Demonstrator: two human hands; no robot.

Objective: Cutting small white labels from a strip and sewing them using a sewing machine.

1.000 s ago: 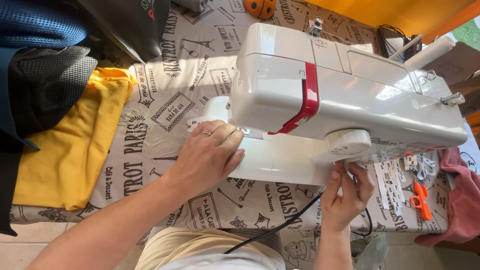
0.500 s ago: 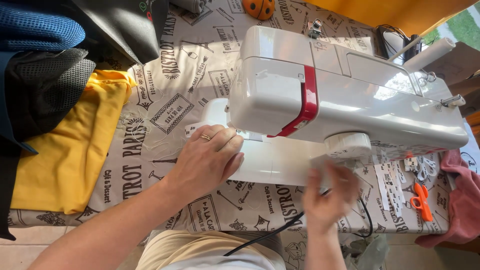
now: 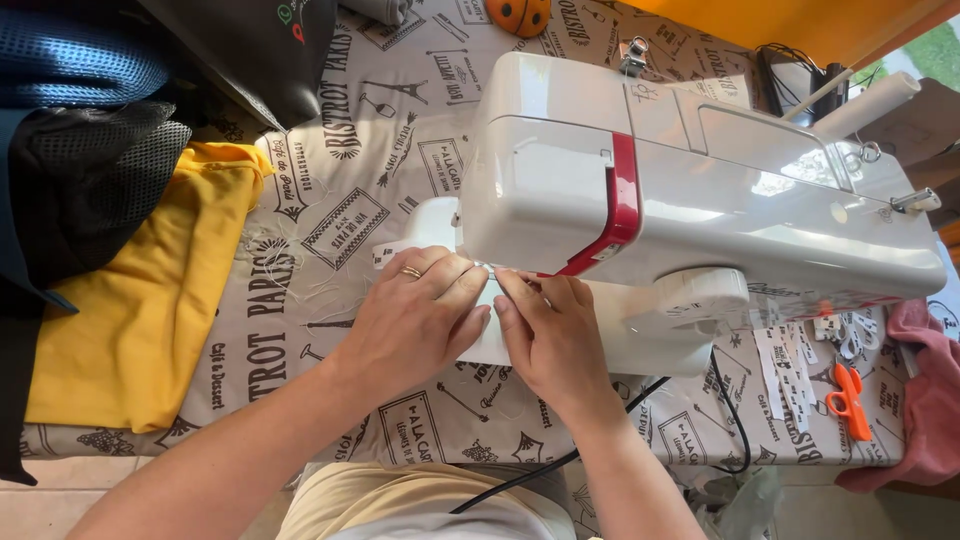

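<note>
hands at the bed of a white sewing machine with a red stripe, seen from above. left hand, with a ring on one finger, lies palm down on the machine's flat bed, fingers together and stretched toward the needle area under the machine head. right hand lies just beside it, fingertips meeting those of the left hand at the same spot. something small and pale appears to be pinched between the fingertips of both hands, possibly a strip of fabric or a label, but the overhang of the machine head hides most of it; whether either hand is clamped on it cannot be told. machine stands on a printed tablecloth with dark lettering and drawings, roughly at the middle of the table. black power cord runs from the machine's near side down past the right forearm. yellow fabric lies folded at the left side of the table, well apart from the hands, with dark mesh cloth overlapping its far edge. orange snips lie to the right of the machine, near several small printed labels. pink cloth sits at the far right edge of the table.
</note>
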